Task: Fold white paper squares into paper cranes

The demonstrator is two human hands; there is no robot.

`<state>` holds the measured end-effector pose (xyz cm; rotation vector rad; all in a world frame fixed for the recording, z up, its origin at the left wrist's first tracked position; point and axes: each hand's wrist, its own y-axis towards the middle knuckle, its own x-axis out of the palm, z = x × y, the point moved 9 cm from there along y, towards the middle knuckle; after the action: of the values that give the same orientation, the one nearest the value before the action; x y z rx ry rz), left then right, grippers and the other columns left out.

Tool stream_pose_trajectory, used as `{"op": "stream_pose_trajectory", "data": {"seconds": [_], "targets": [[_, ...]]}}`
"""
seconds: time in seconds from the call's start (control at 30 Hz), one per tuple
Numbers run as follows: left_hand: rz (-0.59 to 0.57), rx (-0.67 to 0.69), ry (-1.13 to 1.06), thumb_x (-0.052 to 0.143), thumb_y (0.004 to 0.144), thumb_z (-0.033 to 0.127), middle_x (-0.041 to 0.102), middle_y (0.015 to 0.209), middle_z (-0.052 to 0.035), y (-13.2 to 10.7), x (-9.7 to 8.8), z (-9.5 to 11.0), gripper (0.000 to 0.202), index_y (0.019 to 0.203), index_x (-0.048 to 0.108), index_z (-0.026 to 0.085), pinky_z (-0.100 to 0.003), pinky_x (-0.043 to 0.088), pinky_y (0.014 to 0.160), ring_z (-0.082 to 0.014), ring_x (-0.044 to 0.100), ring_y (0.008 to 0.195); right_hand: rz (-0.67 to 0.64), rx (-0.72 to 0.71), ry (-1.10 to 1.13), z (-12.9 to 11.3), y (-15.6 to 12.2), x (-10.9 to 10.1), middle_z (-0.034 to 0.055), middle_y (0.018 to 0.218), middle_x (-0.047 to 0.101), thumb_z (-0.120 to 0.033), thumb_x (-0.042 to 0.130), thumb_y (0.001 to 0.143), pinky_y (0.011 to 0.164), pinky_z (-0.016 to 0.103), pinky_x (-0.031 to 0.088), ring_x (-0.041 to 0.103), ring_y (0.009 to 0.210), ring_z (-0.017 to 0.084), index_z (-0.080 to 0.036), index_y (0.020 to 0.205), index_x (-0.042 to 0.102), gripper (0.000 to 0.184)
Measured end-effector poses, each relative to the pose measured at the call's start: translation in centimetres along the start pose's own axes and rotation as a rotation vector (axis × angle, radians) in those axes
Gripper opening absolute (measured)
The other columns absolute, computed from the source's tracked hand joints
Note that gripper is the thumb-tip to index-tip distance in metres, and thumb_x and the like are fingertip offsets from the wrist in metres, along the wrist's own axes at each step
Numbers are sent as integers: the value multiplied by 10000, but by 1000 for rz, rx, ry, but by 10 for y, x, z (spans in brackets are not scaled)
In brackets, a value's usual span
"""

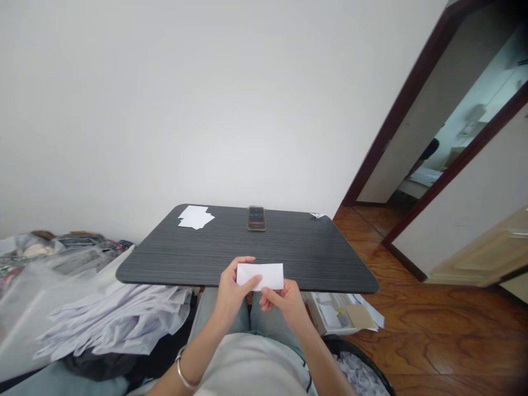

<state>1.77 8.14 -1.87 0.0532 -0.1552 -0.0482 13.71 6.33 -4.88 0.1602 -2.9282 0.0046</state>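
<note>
Both hands, left [231, 291] and right [286, 301], were closed on a folded paper [260, 275], its long axis laid nine-to-three, at twelve o'clock from them.

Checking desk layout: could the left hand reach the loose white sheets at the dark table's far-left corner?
Likely yes: only bare tabletop lies before the white sheets, though the left hand holds folded white paper.
</note>
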Motion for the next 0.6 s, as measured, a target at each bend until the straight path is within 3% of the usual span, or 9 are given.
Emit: {"op": "stream_pose_trajectory", "data": {"seconds": [0.37,0.6], "targets": [[-158,-13,-17,681,626,233,584,843,-29,1,12,-3,476,1047,473,152,-222,482,543,-128,562,648,123,-33,1,-4,3,-10,17,422,608,-347,682,615,363,191,428,510,335,96,-122,553,620,241],[-225,-27,1,674,640,220,584,728,2,1,13,-12,524,1099,431,151,-220,446,515,-97,535,520,88,-54,-59,-2,4,-10,34,457,623,-406,663,648,388,203,451,532,365,106,-109,584,639,304]]}}
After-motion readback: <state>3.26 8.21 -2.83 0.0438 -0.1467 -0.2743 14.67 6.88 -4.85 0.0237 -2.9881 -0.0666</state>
